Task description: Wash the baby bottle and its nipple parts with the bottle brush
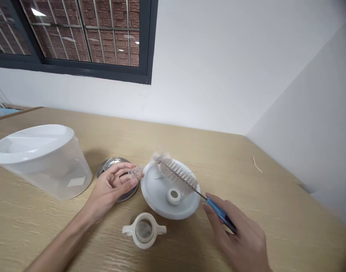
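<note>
Far left on the counter (275, 215), a clear plastic tub (41, 162), then a steel lid (116, 163) under the left hand (112, 187), pinching a small clear piece (136, 172). Below, a white two-handled strainer cup (144, 230). Further right, a bottle brush (177, 173) over a white dish (158, 198), its blue handle (220, 215) gripped in the right hand (235, 238).
</note>
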A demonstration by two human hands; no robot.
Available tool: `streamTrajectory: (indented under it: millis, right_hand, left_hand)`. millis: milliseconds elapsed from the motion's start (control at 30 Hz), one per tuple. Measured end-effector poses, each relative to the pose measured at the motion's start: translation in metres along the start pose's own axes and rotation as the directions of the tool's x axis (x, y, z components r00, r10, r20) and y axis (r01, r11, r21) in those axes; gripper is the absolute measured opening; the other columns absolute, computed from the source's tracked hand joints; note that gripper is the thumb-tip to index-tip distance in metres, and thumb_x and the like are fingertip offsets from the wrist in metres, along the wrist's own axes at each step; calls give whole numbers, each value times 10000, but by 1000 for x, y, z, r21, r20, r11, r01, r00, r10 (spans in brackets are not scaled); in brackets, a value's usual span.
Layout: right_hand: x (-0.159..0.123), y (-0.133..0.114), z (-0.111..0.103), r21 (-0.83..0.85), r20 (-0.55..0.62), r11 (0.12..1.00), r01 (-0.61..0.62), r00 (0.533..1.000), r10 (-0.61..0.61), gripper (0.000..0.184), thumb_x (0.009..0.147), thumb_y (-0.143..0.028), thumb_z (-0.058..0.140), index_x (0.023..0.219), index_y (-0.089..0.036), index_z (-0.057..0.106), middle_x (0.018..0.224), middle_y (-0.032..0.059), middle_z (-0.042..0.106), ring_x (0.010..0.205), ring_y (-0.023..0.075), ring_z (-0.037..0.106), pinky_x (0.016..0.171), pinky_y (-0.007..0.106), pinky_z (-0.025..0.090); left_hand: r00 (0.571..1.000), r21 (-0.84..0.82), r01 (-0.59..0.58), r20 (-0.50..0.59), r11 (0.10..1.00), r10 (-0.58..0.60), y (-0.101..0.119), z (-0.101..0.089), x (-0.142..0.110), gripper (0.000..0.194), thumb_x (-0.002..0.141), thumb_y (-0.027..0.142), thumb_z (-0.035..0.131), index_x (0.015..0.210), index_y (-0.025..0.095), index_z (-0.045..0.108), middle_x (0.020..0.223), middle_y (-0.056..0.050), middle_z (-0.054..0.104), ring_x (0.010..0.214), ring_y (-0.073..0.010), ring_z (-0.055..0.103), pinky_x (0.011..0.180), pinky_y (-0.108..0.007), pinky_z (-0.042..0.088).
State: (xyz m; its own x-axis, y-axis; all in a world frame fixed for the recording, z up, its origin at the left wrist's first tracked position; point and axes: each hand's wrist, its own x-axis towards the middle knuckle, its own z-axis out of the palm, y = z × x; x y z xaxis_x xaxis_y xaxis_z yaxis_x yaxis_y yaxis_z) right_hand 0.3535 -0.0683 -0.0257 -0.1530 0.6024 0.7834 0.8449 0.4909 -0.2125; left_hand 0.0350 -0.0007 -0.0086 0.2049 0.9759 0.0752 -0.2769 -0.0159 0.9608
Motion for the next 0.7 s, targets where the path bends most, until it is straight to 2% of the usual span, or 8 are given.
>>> streamTrajectory:
  millis: [233,333,467,567,700]
  right_hand:
    - [1,0,-1,-21,-10,1000,8,1000,-9,134,994,-217,632,1120,-185,663,827,17,737,603,102,670,569,210,500]
    - [0,0,-2,-25,-23,1000,8,1000,-9,127,1001,-235,615,1110,-196,668,796,10,733,560,103,652,543,210,495]
    - [-2,-5,-4,-69,-41,997,-45,998,42,158,1015,-307,592,1072,-189,679,835,55,766,612,147,693,586,237,534]
    - [-3,-8,-5,-79,-20,995,-67,998,65,193,1018,-342,587,1081,-185,680,830,66,770,623,166,703,586,251,542]
    - [-5,-7,-2,-20,22,1000,-17,1000,17,191,1021,-325,583,1139,-198,665,807,39,754,592,149,689,539,241,520]
  left_hand:
    - [995,63,27,-93,998,-21,-2,-4,2,431,803,354,877,1161,207,689,1131,-94,804,1094,-191,756,970,-227,558]
    - [994,98,35,-111,995,-24,-2,-4,2,386,814,389,861,1112,194,713,1128,-103,808,1083,-196,758,970,-241,559]
    - [991,114,31,-136,993,-15,0,-1,1,314,815,398,856,1007,190,720,1059,-96,824,1018,-213,777,934,-274,577]
    - [986,135,50,-162,990,-27,1,2,0,316,789,402,874,972,189,729,974,-92,832,952,-214,783,903,-282,584]
    - [984,170,25,-176,985,5,2,6,1,316,757,396,891,932,182,737,893,-85,824,849,-192,767,842,-267,586]
